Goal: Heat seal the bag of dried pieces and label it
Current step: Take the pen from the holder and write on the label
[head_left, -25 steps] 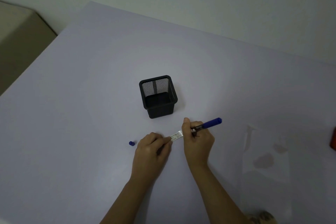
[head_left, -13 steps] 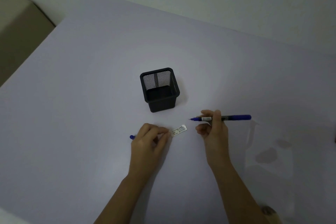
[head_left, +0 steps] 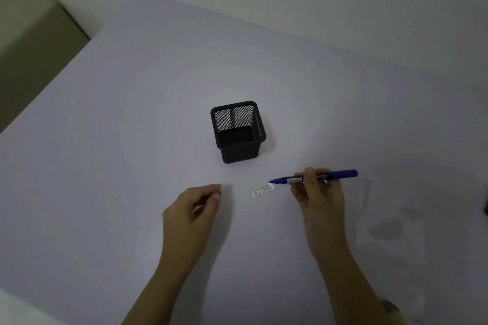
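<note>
The labelling step appears to be wrapping up: the right hand (head_left: pixel 320 200) is gripping a slim blue pen (head_left: pixel 314 177), its uncapped tip hovering just beside the small white paper label (head_left: pixel 261 190), which is lying flat on the smooth pale tabletop (head_left: pixel 132 140) and already bearing handwriting. The left hand (head_left: pixel 194 215) is resting loosely curled, holding nothing visible, well apart from the clear, glossy plastic bag (head_left: pixel 390 232) with its few brownish dried pieces (head_left: pixel 386 229) lying flat at far right. Next, the label likely needs lifting and pressing onto that slippery film, near the square black mesh holder (head_left: pixel 239 130).
</note>
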{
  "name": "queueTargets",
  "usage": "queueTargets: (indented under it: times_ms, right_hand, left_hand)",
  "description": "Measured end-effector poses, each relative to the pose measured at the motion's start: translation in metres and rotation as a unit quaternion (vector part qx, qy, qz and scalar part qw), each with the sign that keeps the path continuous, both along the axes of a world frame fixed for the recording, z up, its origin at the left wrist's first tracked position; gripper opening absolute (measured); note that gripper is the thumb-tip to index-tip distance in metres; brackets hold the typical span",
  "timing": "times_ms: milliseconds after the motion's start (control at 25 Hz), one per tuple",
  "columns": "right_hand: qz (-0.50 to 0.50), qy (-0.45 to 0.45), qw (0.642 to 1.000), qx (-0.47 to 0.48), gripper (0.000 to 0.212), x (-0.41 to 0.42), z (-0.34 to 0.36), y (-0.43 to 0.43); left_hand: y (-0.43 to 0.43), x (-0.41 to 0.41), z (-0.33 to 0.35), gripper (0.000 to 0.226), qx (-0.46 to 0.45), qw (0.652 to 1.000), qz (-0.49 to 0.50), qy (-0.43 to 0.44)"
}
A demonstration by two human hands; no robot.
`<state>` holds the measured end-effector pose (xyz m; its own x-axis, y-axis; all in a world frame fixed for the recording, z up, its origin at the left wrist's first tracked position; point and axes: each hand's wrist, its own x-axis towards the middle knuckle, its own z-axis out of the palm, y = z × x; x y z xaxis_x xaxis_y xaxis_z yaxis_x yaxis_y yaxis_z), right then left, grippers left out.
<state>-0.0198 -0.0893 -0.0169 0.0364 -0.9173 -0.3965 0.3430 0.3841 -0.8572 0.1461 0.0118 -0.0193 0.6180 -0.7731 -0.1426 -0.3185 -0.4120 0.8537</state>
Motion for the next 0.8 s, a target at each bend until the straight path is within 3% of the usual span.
queueTargets:
  times_ms: [80,120,320,400,680,800]
  right_hand:
    - [0.016,-0.006,1.0,-0.012,0.024,0.004,0.007,0.002]
    - [0.02,-0.011,1.0,-0.015,0.029,0.005,0.009,0.003]
    - [0.024,-0.027,0.999,-0.02,0.071,0.012,0.014,0.006]
    - [0.023,-0.029,0.999,-0.021,0.079,0.013,0.014,0.006]
    - [0.047,-0.023,0.998,-0.039,0.075,0.011,0.016,0.008]
    - [0.055,-0.029,0.997,-0.048,0.059,0.015,0.017,0.015]
  left_hand:
    - [-0.012,-0.015,0.021,0.023,-0.03,0.96,0.048,0.273]
    - [-0.016,-0.019,0.028,0.022,-0.041,0.942,0.058,0.329]
    - [-0.025,-0.026,0.042,0.015,-0.055,0.951,0.036,0.303]
    - [-0.026,-0.027,0.043,0.015,-0.045,0.954,0.027,0.296]
    - [-0.026,-0.031,0.047,0.016,-0.037,0.954,0.015,0.298]
    - [-0.028,-0.036,0.047,0.014,-0.039,0.954,0.017,0.298]
